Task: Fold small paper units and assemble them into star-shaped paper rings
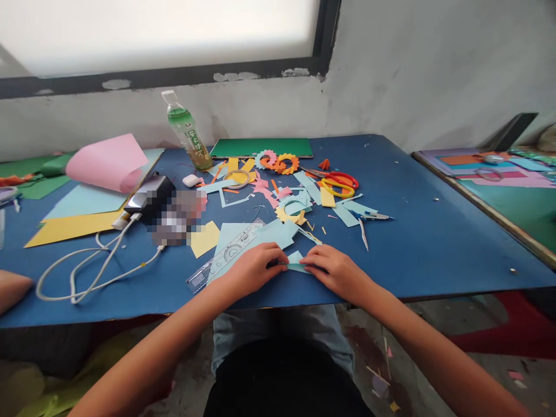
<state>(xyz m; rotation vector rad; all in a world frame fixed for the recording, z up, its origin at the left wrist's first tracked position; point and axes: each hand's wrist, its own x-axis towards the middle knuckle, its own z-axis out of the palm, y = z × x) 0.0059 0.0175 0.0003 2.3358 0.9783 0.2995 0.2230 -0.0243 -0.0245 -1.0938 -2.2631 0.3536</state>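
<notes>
Both my hands rest on the near edge of the blue table (434, 243), pinching a small light-blue paper piece (296, 262) between them. My left hand (254, 267) has its fingers curled onto the piece's left end. On the right end, my right hand (332, 269) presses with closed fingers. A clear ruler (226, 255) lies just left of my left hand, over a light-blue sheet (260, 234). Paper scraps and cut paper rings (278, 162) are scattered beyond the hands.
Red and yellow scissors (341, 182) lie at mid table, a compass (369, 220) near them. A green bottle (189, 133), a green board (260, 147), a curled pink sheet (106, 162), a charger with white cable (95, 260) and another person's arm (11, 288) at left.
</notes>
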